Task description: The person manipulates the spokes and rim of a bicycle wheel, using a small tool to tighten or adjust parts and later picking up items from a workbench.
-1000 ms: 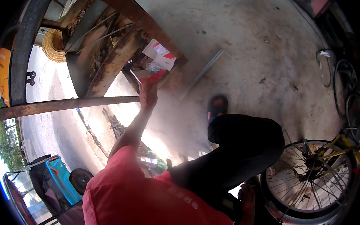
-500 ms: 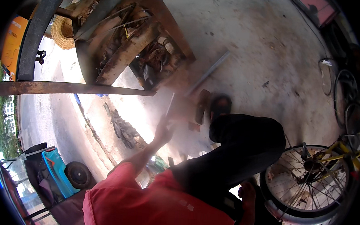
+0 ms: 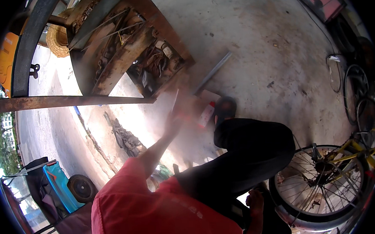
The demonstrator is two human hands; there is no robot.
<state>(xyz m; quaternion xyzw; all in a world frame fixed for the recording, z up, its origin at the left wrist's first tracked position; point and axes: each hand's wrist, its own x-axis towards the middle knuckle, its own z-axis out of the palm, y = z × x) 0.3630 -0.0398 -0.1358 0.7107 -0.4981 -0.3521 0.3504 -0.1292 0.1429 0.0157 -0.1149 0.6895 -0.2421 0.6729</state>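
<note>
My left hand [image 3: 173,122], smeared by motion, reaches forward past my red sleeve. Its fingers are closed on a thin pale strip [image 3: 175,100] that stands up out of the grip; its kind is unclear. Just right of that hand a small red-and-white object [image 3: 207,114] lies on the ground near my dark sandal [image 3: 225,108]. A reddish haze blurs the space between them. My right hand [image 3: 255,199] rests low beside my black-trousered leg [image 3: 254,141], its fingers curled. Whatever it may hold is hidden.
A rusty metal frame bench [image 3: 126,67] full of scrap and tools stands ahead on the left. Past the sandal, a grey metal bar [image 3: 214,72] lies on the concrete. A bicycle wheel [image 3: 319,187] is close on my right, and a blue-sided cart [image 3: 61,186] at far left.
My left hand with the strip has shifted slightly upward in view. Beside my sandal, a red-and-white object shows where a brown block was seen. My right hand stays low beside my leg.
</note>
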